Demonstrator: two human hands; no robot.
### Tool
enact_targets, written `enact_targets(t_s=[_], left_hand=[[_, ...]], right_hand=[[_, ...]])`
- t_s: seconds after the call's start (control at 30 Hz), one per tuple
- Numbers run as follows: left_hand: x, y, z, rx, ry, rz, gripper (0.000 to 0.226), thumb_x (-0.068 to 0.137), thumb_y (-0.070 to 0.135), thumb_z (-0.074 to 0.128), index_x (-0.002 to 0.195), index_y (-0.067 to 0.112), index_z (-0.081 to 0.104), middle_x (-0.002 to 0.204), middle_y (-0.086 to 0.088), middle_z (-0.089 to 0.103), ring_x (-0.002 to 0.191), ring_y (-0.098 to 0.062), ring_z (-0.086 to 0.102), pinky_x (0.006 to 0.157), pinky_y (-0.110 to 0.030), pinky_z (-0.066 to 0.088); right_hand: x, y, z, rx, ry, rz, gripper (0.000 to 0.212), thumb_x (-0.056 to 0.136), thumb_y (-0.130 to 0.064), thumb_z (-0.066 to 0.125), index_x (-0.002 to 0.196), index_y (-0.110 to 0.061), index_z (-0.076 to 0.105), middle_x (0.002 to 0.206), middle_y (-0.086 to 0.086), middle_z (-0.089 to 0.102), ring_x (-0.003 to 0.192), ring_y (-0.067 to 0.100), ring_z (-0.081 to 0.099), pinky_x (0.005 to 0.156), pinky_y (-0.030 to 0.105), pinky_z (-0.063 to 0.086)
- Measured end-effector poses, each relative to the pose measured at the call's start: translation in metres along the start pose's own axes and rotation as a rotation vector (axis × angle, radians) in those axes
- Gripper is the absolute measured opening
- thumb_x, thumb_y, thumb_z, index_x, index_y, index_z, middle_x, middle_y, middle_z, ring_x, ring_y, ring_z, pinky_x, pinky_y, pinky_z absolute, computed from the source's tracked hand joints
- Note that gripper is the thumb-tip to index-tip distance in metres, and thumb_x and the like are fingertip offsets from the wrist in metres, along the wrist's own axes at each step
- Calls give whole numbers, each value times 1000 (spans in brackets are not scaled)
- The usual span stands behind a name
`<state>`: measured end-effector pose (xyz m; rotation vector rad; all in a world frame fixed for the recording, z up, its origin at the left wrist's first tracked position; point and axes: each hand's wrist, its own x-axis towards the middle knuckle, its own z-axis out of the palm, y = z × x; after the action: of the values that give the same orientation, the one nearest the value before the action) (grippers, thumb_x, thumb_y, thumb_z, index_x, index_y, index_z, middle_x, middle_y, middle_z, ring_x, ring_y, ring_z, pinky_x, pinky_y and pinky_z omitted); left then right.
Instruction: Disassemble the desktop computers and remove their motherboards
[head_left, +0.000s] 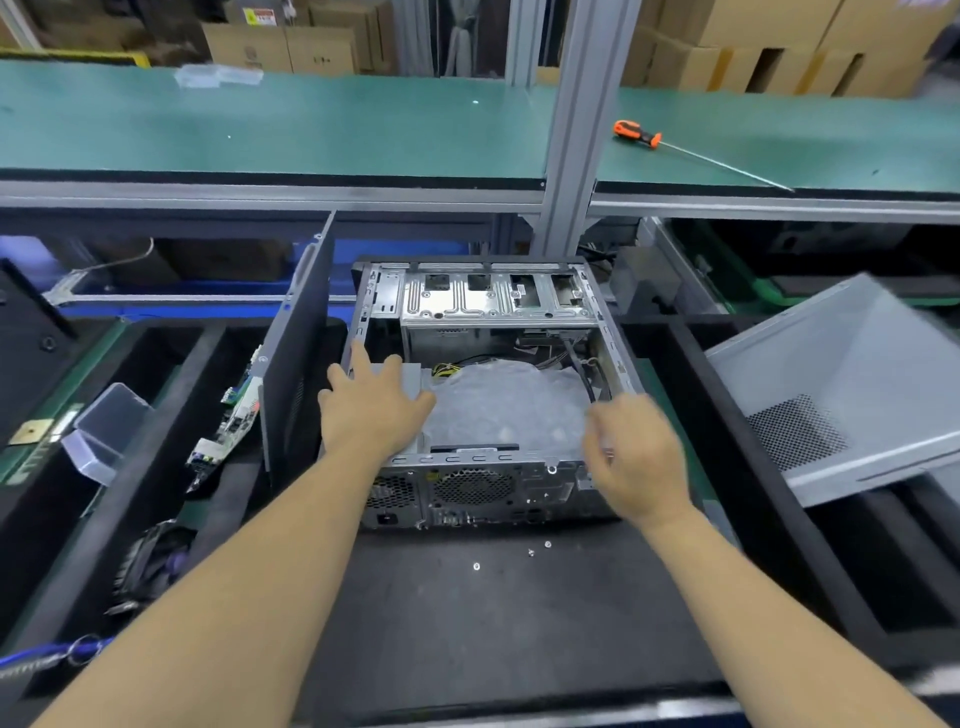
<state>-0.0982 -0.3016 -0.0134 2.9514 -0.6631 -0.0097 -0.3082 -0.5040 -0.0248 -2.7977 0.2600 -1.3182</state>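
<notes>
Shelf: a long green-topped bench runs across the upper part of the view, edged in grey metal.
Post: a grey aluminium upright rises through it.
Behind: stacked brown cardboard boxes.
Work surface: a black mat in front.
Light: even and bright.

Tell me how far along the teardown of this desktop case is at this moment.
Done: the computer case lies open, its side panel off to the right, loose screws on the black mat. In hand: left hand rests flat inside the case beside a plastic sheet; right hand is curled at its right edge, blurred. Left: whatever is under the sheet stays hidden. The screwdriver lies on the shelf.
</notes>
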Motion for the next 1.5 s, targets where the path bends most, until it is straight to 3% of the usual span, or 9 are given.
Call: enact_targets(t_s=[0.2, 0.3, 0.5, 0.63, 0.87, 1.07, 1.2, 1.37, 1.5], left_hand=[[2, 0, 3, 11, -4, 1, 61, 88, 67, 38, 136, 29, 44, 162, -14, 17, 132, -44, 32, 102, -54, 35], [2, 1, 2, -2, 101, 70, 58, 93, 61, 40, 138, 26, 48, 159, -13, 27, 146, -40, 18, 114, -53, 22], [-41, 38, -9, -288, 600, 669, 16, 86, 17, 57, 85, 5, 68, 82, -10, 61, 75, -30, 51, 64, -43, 43], [-98, 73, 10, -220, 411, 1205, 10, 76, 18, 65, 74, 10, 60, 67, -6, 54, 58, -28, 50, 47, -31, 29], [-134, 51, 76, -41, -367, 504, 23, 97, 24, 49, 115, 11, 53, 119, -11, 57, 113, -33, 56, 86, -42, 48], [-138, 44, 96, -111, -454, 297, 13, 94, 3, 51, 87, 13, 48, 112, -14, 57, 102, -34, 59, 73, -35, 41], [-136, 48, 98, -312, -368, 268, 12, 99, 11, 49, 99, 9, 60, 112, -9, 59, 105, -30, 57, 84, -37, 45], [-130, 84, 86, -578, -197, 376, 17, 99, 18, 50, 103, 17, 67, 107, 3, 61, 101, -16, 55, 88, -33, 46], [-132, 111, 84, -479, -217, 585, 19, 98, 24, 50, 107, 20, 66, 109, 6, 60, 106, -13, 48, 86, -37, 49]], right_hand=[[-77, -40, 16, 45, -477, -157, 17, 88, -20, 58, 73, -13, 64, 64, 0, 51, 52, 23, 54, 37, 31, 37], [-101, -32, 29, -28, -816, 115, 20, 99, -29, 52, 100, -13, 65, 97, 2, 58, 86, 24, 63, 66, 36, 51], [-118, -23, 45, -3, -937, 204, 26, 103, -22, 47, 112, -8, 67, 111, 7, 56, 107, 26, 57, 92, 34, 45], [-104, -35, 40, 168, -938, 409, 18, 87, -11, 63, 102, -9, 73, 106, 8, 65, 103, 25, 64, 86, 30, 47], [-108, -41, 48, 195, -900, 325, 19, 98, -19, 54, 103, -10, 71, 103, 6, 59, 101, 23, 56, 88, 31, 44], [-109, -57, 54, 113, -998, 328, 24, 97, -16, 49, 106, -9, 70, 107, 5, 58, 101, 23, 57, 88, 35, 47], [-100, -70, 49, 393, -835, 834, 11, 86, -12, 63, 87, -15, 73, 82, -1, 70, 74, 14, 66, 73, 24, 54], [-89, -72, 36, 1519, -358, 1860, 22, 87, 4, 43, 77, 1, 63, 69, 14, 62, 64, 26, 63, 60, 38, 56], [-88, -50, 26, 1739, -120, 2047, 28, 97, -14, 40, 87, -3, 64, 83, 13, 68, 82, 24, 64, 75, 37, 51]])
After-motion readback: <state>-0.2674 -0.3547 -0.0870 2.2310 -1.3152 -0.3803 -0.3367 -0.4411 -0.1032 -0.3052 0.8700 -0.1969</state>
